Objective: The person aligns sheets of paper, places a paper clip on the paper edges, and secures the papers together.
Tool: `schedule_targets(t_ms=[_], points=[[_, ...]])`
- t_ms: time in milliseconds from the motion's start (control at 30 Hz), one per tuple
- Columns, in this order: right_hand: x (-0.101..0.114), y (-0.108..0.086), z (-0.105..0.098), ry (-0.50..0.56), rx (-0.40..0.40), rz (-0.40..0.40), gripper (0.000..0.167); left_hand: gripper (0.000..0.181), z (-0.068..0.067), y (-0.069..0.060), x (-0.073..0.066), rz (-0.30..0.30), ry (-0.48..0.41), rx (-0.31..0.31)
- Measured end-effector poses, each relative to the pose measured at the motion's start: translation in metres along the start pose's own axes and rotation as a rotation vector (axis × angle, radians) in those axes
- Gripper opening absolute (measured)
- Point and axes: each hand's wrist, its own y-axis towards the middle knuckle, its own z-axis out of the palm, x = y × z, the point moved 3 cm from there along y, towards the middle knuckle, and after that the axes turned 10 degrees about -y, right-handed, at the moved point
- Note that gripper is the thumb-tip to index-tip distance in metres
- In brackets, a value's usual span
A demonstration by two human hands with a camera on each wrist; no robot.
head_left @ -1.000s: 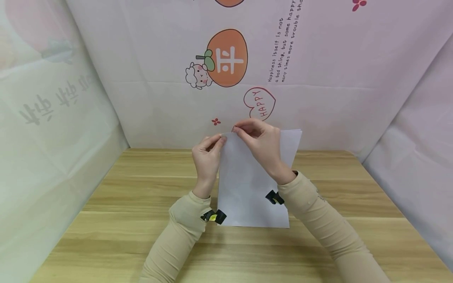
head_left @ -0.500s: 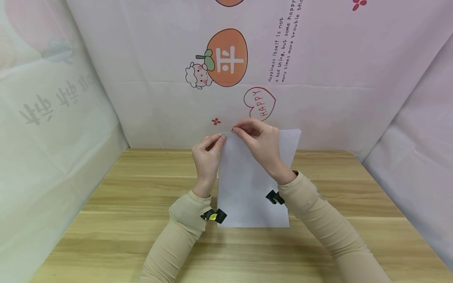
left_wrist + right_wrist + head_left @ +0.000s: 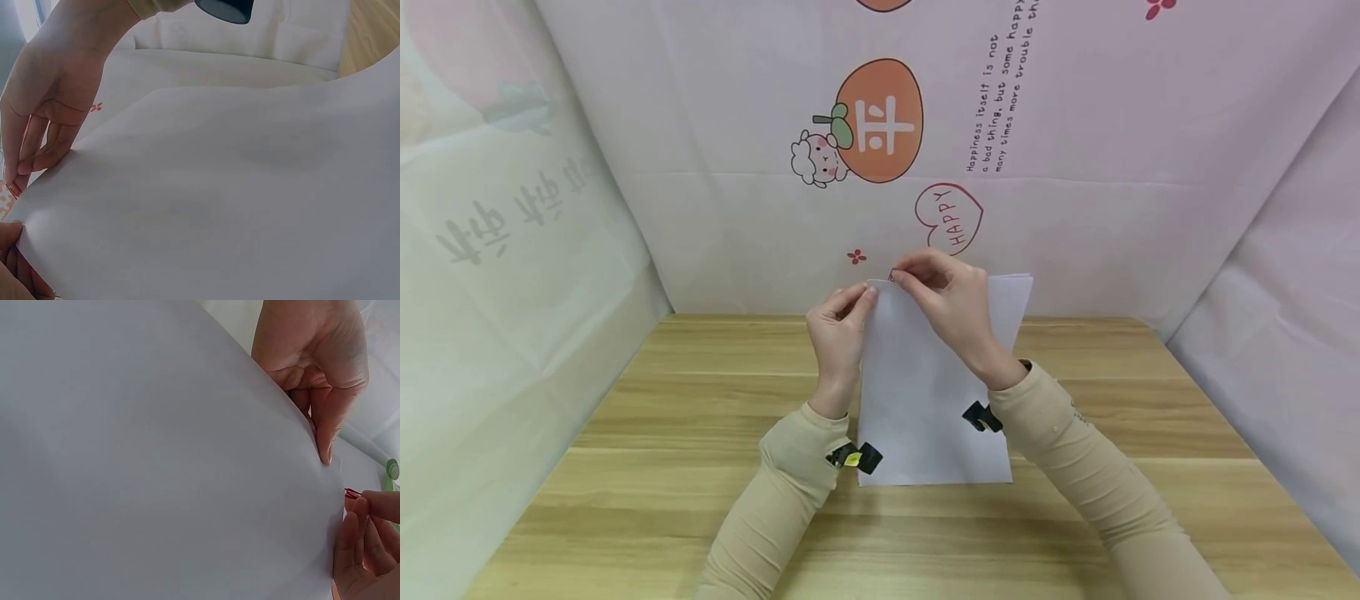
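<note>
Several white paper sheets (image 3: 917, 392) stand upright above the table in the head view, their top right corners slightly apart. My left hand (image 3: 838, 333) pinches their top left corner between thumb and index finger. Just to the right, my right hand (image 3: 955, 308) pinches a small red paper clip (image 3: 352, 493) at the top edge. In the right wrist view its looped end points at the paper, and I cannot tell whether it grips the edge. The left wrist view shows mostly paper (image 3: 206, 194), with the right hand (image 3: 53, 106) at its edge.
Below is a wood-grain table (image 3: 700, 500). A printed white cloth (image 3: 737, 208) hangs close behind the paper, and more pale cloth (image 3: 512, 292) stands at the sides. Black wrist cameras (image 3: 869, 458) sit on both sleeves, near the paper.
The paper's top right corner has drifted slightly left. Both hands keep nearly the same place and the same pinch, and the red clip stays at the top edge.
</note>
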Motion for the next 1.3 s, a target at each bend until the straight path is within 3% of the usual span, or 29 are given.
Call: schedule_targets(t_ms=[900,1300], points=[[-0.0011,-0.0004,0.0043,-0.072,0.034,-0.008,0.007,0.018,-0.0019,-0.0022,0.0017,-0.052,-0.034,-0.044],[-0.0001,-0.0016,0.0062,-0.146,-0.009,-0.113,0.006,0.017,-0.0006,-0.0041,0.0017,-0.043,-0.056,-0.032]])
